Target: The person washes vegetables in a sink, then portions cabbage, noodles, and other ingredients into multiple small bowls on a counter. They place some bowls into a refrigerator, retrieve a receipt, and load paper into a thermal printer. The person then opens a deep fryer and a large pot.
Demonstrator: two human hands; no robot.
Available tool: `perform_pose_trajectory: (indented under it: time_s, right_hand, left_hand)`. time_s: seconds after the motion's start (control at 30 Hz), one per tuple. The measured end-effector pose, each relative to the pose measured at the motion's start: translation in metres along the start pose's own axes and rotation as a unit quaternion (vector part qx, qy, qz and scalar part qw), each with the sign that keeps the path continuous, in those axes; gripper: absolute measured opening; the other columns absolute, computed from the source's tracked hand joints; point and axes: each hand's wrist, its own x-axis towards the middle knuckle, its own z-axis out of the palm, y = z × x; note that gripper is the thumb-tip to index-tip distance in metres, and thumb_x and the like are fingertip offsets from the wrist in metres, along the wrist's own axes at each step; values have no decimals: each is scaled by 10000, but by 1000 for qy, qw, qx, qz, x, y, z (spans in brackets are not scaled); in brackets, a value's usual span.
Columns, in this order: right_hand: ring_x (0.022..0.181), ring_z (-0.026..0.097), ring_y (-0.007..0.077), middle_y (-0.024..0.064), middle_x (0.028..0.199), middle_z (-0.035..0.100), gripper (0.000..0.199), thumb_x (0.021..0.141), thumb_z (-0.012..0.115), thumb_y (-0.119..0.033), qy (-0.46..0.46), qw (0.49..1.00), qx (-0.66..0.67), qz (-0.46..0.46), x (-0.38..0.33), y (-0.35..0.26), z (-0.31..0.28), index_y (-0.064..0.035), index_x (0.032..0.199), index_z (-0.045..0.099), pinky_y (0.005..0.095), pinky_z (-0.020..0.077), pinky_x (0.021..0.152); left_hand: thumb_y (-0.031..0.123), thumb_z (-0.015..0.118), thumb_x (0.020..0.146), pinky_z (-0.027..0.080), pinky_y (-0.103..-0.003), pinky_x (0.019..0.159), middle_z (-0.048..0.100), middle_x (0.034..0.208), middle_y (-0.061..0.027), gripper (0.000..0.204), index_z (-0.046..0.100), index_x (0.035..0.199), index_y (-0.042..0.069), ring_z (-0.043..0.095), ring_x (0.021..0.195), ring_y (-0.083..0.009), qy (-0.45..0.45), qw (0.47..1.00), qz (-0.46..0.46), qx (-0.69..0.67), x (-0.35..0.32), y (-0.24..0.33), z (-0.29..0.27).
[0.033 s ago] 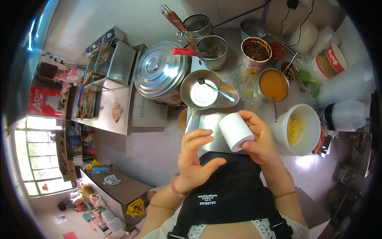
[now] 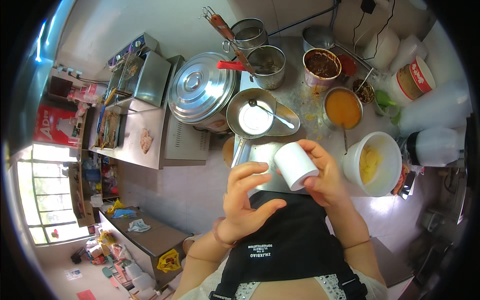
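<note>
In my right hand [image 2: 324, 172] is a plain white cylinder [image 2: 296, 166], tilted, with its smooth end toward me; whether it is a roll or a jar I cannot make out. Fingers and thumb grip its right side. My left hand [image 2: 248, 197] is just left of the cylinder and apart from it, palm turned inward, thumb and fingers spread, holding nothing. Beyond both hands, a saucepan [image 2: 239, 116] sits on the steel table [image 2: 267, 155], its handle pointing toward me. A spoon [image 2: 280, 118] lies across the pan's rim.
A white tub [image 2: 395, 165] with yellow pieces stands to the right. Behind it are a bowl of orange liquid [image 2: 343, 107] and a tub of dark sauce [image 2: 322, 65]. Strainers [image 2: 267, 70] hold the back, a large lidded pot [image 2: 200, 90] the left. A fryer [image 2: 145, 75] is farther left.
</note>
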Motion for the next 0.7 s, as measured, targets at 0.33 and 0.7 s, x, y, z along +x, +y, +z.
perform_pose_trajectory:
  time_s: [0.33, 0.7]
  right_hand:
    - [1255, 496, 202, 104, 1307, 529, 820, 651, 819, 18, -73, 995, -60, 31, -12, -9, -8, -2, 1377, 438, 365, 426, 1045]
    - [1275, 471, 193, 75, 1325, 506, 793, 622, 846, 44, -76, 978, -180, 75, -4, -28, -1, -11, 1338, 509, 368, 436, 1037]
  left_hand:
    - [110, 820, 647, 461, -395, 869, 634, 1168, -79, 521, 657, 1140, 62, 596, 1083, -273, -225, 944, 193, 146, 50, 17, -19]
    - [84, 682, 687, 461, -347, 761, 576, 918, -45, 221, 625, 900, 81, 593, 879, -225, -290, 919, 227, 141, 67, 16, -28]
